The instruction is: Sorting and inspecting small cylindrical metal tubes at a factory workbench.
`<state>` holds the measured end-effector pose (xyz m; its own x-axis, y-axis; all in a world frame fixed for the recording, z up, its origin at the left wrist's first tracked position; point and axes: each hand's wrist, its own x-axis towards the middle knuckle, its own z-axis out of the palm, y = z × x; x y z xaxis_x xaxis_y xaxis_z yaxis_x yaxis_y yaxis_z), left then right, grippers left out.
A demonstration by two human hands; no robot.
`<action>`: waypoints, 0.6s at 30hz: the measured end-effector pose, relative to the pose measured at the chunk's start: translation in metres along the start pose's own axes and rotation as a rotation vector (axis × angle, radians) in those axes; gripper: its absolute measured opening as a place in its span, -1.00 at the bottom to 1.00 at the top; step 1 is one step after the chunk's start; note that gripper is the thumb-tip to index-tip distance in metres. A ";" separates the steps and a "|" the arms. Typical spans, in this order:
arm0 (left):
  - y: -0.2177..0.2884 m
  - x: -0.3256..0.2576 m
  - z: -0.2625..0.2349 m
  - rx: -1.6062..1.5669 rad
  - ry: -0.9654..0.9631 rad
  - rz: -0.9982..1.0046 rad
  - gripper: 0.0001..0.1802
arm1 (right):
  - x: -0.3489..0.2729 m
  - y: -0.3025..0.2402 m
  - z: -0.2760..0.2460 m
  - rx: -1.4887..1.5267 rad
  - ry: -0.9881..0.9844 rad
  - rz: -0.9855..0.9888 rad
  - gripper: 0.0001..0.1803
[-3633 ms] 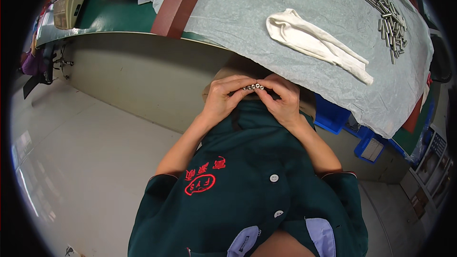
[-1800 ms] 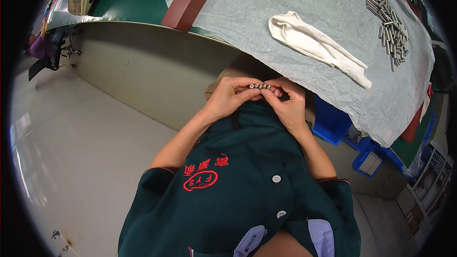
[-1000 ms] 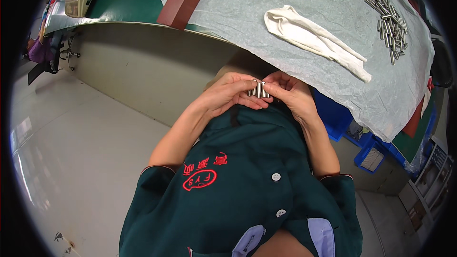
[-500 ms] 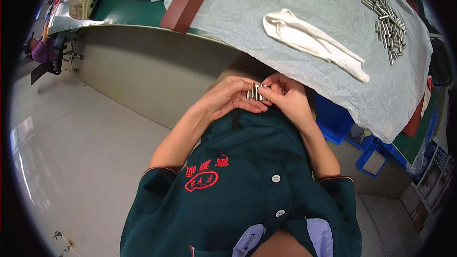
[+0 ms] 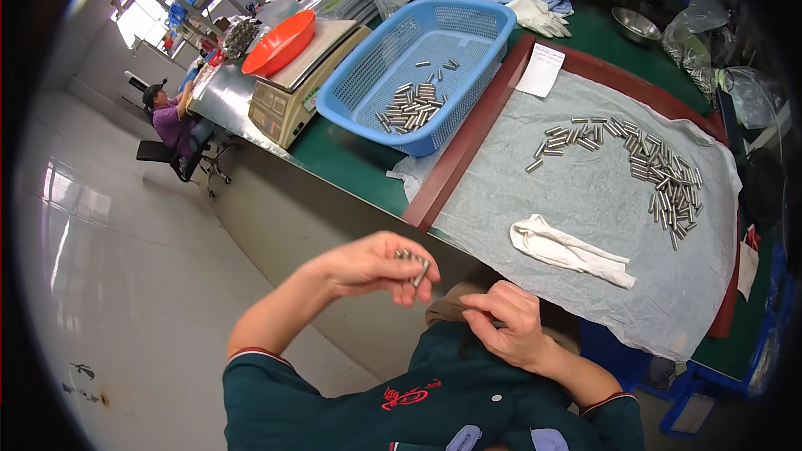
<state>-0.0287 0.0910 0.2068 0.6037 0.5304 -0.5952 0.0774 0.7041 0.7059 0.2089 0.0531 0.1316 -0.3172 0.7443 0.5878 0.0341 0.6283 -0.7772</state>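
My left hand (image 5: pixel 378 269) is closed around a few short, shiny metal pins (image 5: pixel 421 272), held in front of the bench edge. One pin sticks out slanting between thumb and fingers; the palm partly hides the others. To its right, in front of my body, my right hand (image 5: pixel 511 324) is loosely curled. Its thumb and index finger are apart, and I see nothing between them. On the grey-white sheet (image 5: pixel 489 188), many like pins (image 5: pixel 664 179) lie in a curved heap toward the right. A crumpled white cloth glove (image 5: pixel 572 255) lies nearer me.
A blue mesh basket (image 5: pixel 330 88) with more pins stands at the far left, beside a scale (image 5: pixel 280 108) bearing a red-orange tray (image 5: pixel 284 42). A dark red rail (image 5: pixel 468 146) borders the sheet. Behind are a paper slip (image 5: pixel 541 68) and a metal bowl (image 5: pixel 635 25). A person (image 5: pixel 171 117) sits far left.
My hands have come apart; the left, with the pins, has moved left of the right. The view has tilted up, bringing the basket, scale and far bench into sight.
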 end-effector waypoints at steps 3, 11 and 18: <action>0.078 -0.014 -0.011 0.310 0.141 0.199 -0.75 | -0.004 -0.006 -0.015 -0.031 0.014 0.013 -0.85; 0.179 0.048 -0.106 0.783 0.469 0.138 -0.74 | -0.029 -0.019 -0.046 -0.189 0.086 0.133 -0.84; 0.192 0.101 -0.140 1.515 0.572 -0.224 -0.79 | -0.045 -0.036 -0.091 -0.353 0.168 0.143 -0.84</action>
<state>-0.0642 0.3457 0.2288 0.1449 0.8258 -0.5449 0.9893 -0.1106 0.0955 0.3080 0.0174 0.1534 -0.1273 0.8377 0.5311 0.3986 0.5336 -0.7459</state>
